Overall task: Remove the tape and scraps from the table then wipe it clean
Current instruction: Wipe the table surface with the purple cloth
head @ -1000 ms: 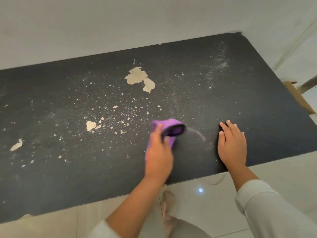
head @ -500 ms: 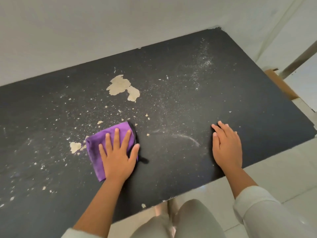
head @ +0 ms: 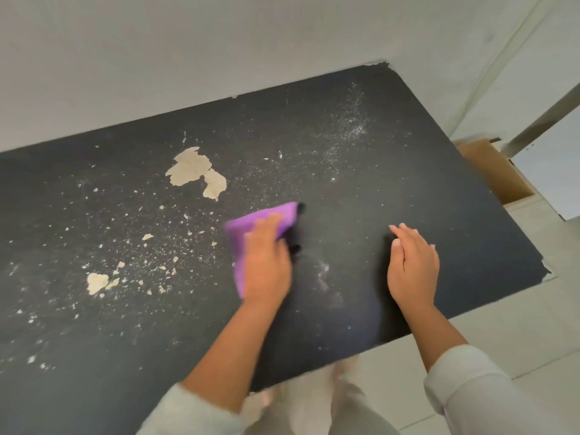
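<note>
The purple cloth (head: 260, 221) is a soft, folded, fuzzy-looking rag lying on the matte black bench (head: 408, 183) just left of the frame's centre. Around it the dark surface is speckled with pale dust and crumb-like flecks. A large, ragged, tan scrap (head: 194, 171) with torn edges lies up and left of the cloth; a smaller flake (head: 96, 282) of the same papery look sits toward the lower left.

Half a second ago the cloth was farther left, spread flat under splayed fingers near the small flake; it has since swept rightward toward the middle and now looks bunched. The faint dusty streak (head: 324, 274) between the two hands has stayed.

The left hand (head: 266, 262) presses down on the cloth, fingers together over its top; motion blur makes it hard to say whether they curl round the fabric or simply lie flat. The right hand (head: 412, 266) rests palm-down on bare bench right of centre, fingers straight and nearly closed together, holding nothing, well apart from the cloth.
</note>
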